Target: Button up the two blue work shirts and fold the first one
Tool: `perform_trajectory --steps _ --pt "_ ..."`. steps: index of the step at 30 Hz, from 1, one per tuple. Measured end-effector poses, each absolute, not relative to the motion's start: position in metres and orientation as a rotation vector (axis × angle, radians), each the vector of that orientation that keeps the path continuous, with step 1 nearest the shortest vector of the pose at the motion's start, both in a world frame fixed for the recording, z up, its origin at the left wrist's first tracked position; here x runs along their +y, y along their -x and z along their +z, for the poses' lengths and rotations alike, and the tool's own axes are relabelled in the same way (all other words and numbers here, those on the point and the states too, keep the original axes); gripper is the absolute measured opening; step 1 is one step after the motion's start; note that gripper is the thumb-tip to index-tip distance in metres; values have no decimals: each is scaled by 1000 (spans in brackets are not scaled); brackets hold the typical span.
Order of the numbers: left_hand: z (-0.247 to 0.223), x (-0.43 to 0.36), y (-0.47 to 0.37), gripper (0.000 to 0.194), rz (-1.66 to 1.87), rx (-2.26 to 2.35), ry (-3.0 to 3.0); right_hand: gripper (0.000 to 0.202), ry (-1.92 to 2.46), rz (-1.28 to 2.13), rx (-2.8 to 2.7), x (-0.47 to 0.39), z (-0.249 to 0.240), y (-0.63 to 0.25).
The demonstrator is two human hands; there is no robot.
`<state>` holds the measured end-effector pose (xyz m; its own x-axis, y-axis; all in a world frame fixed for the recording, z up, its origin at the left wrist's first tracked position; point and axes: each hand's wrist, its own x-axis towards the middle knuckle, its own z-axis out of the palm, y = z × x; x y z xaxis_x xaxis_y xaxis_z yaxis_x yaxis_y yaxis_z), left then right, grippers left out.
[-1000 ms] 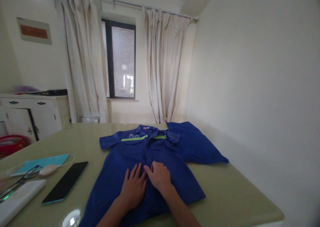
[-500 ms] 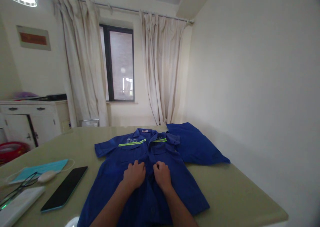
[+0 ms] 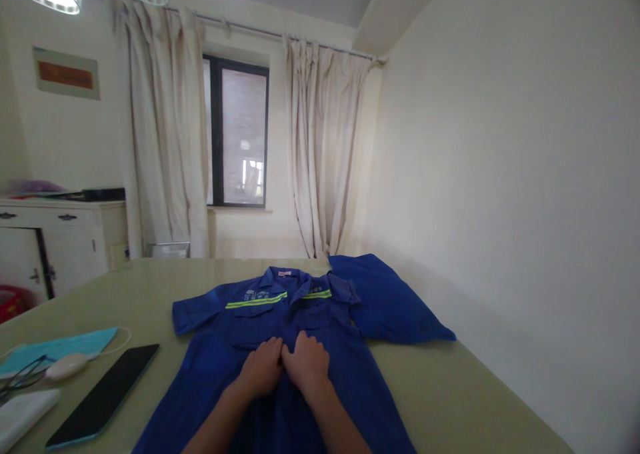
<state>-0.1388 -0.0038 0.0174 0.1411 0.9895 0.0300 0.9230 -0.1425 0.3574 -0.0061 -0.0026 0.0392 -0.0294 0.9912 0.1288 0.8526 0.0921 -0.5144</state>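
Observation:
A blue short-sleeved work shirt (image 3: 210, 381) with yellow-green reflective stripes is spread face up on the table, its collar at the far end. My left hand (image 3: 262, 366) is closed on the shirt's front near the middle opening. Right beside it, touching at the thumbs, my right hand (image 3: 309, 362) pinches the other front edge. My fingers hide the bit of cloth between them. Beyond the right sleeve lies another folded blue cloth (image 3: 393, 301).
On the left of the pale green table (image 3: 165, 294) lie a black phone (image 3: 107, 394), a blue face mask (image 3: 65, 347), a white oval object (image 3: 67, 366) and a white block (image 3: 25, 414) by dark cables. A wall (image 3: 500, 207) rises along the right side.
My right hand has moved left and now meets my left hand at the shirt's middle. The front edges are drawn together. The view has tilted up a little.

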Motion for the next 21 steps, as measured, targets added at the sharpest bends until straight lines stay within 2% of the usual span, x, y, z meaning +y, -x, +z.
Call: perform_trajectory --steps 2,4,11,17,21 --pt "21 1 140 28 392 1862 -2113 43 1850 394 -1894 -3 37 10" --pt "24 2 139 21 434 1893 -2065 34 1849 395 -1857 -4 32 8" --pt "30 0 125 17 522 2085 -1759 16 1698 426 -1665 -3 23 -11" --pt "22 -10 128 14 779 1936 -1941 13 1559 468 -1604 3 17 -12" --pt "17 -13 135 13 967 1779 -1916 23 1368 535 -1637 4 14 -12"
